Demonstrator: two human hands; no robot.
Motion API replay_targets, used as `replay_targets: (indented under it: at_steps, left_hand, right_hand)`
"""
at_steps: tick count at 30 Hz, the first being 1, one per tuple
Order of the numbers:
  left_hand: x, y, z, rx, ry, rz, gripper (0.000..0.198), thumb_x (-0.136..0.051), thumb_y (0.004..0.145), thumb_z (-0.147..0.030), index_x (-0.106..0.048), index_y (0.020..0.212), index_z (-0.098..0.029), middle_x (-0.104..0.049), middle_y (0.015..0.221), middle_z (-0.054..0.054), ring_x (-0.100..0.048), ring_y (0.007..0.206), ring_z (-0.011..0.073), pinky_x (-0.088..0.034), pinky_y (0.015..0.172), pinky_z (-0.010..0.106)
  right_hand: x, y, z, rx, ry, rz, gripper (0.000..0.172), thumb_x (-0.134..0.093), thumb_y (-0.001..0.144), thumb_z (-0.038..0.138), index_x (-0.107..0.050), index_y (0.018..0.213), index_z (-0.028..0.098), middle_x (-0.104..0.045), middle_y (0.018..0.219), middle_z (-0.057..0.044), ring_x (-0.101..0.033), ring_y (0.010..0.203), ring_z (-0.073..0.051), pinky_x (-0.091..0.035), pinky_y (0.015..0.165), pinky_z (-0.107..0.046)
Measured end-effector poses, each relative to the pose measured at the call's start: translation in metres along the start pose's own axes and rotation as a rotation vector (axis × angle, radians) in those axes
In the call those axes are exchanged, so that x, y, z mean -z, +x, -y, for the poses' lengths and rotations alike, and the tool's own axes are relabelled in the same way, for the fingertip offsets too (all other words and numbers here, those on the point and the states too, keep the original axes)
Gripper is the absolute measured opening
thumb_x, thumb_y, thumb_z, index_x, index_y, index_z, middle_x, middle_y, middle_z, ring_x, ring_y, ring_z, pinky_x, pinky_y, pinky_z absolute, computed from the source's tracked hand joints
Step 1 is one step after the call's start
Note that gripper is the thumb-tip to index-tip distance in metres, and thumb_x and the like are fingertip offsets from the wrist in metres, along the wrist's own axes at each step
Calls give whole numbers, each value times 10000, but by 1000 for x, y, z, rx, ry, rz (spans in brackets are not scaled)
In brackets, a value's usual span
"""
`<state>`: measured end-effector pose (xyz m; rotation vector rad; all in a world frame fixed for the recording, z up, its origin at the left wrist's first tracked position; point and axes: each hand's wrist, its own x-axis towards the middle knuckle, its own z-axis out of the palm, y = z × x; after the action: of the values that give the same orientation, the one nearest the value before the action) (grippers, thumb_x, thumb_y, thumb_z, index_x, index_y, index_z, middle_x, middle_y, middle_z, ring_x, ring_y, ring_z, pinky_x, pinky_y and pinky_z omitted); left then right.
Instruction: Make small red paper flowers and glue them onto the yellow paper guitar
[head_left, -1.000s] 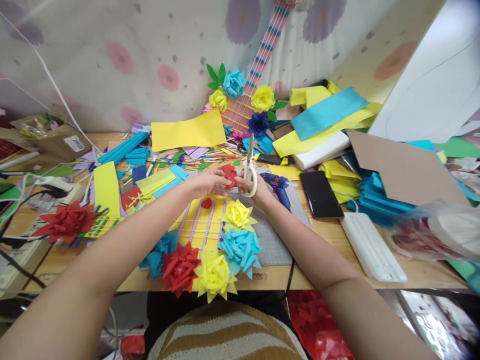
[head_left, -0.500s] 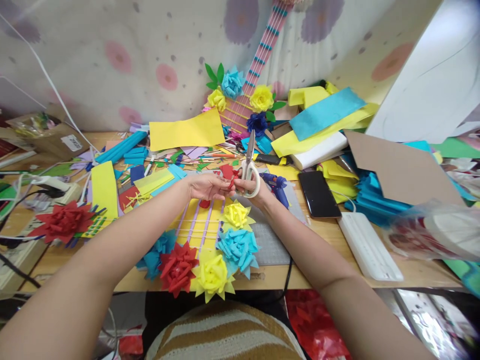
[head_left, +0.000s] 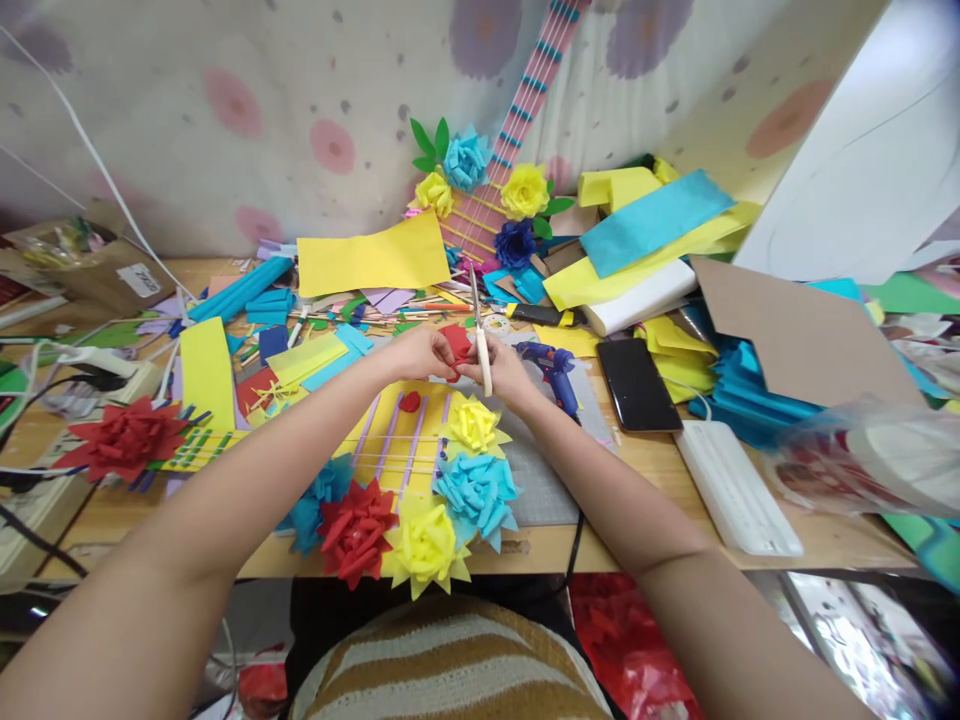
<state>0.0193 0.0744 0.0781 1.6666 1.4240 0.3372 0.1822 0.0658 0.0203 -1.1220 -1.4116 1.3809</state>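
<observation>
Left hand [head_left: 426,355] pinches red paper [head_left: 456,343], right hand [head_left: 504,372] grips scissors [head_left: 483,352] close by; can't tell if its fingertips touch the paper. Both are mid-bench [head_left: 540,553], above a yellow paper guitar [head_left: 401,428] near the front edge, glue gun [head_left: 553,372] just beside right hand.

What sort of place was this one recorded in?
Probably a craft workspace, though whether home or studio can't be told. The wooden table holds coloured sheets, a glue gun and handmade-looking flowers; the right hand holds scissors.
</observation>
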Motion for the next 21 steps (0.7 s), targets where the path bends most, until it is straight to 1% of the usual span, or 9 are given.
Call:
replay_targets:
  at_steps: [4,7,9,14,18,21]
  left_hand:
    - [-6,0,-3,0,136,-85,154,-761,520,-271,-661,572,-166,-604,507,-27,-510,475,93,-338,450,202]
    - [-7,-2,-6,17,177,-129,160,-763,534,-287,-659,549,-166,-558,456,-38,-473,438,87,-319,441,213]
    - [-7,-1,-4,41,123,-151,157,-763,549,-283,-661,553,-165,-566,468,-30,-468,426,87,-327,438,217]
    - [-8,2,7,74,-172,-182,175,-777,560,-256,-632,546,-159,-634,557,6,-459,410,75,-371,435,224]
    - [-10,-3,6,86,-307,-224,202,-800,538,-258,-628,529,-153,-661,588,39,-557,505,109,-428,476,220]
    - [-12,-8,2,117,-355,-217,198,-807,532,-269,-649,536,-148,-671,589,57,-607,560,139,-443,492,220]
  right_hand:
    - [2,3,-3,-12,-24,-34,472,-755,447,352,-460,778,188,-533,709,27,-529,661,-133,-420,617,-290]
    - [3,3,-1,-21,-19,-45,464,-751,455,359,-469,781,187,-550,719,21,-519,643,-126,-411,587,-276]
    - [4,2,1,-21,-14,-47,448,-746,471,366,-468,776,190,-549,713,26,-514,626,-119,-403,565,-266]
    - [5,0,4,-33,10,-10,453,-751,475,390,-445,746,196,-515,631,52,-485,560,-104,-373,514,-251]
    - [4,0,6,6,-1,-6,457,-747,490,402,-431,751,200,-515,641,53,-489,582,-103,-379,535,-249]
    - [4,1,4,24,-39,-15,473,-739,499,435,-432,771,201,-543,694,33,-493,606,-108,-390,555,-258]
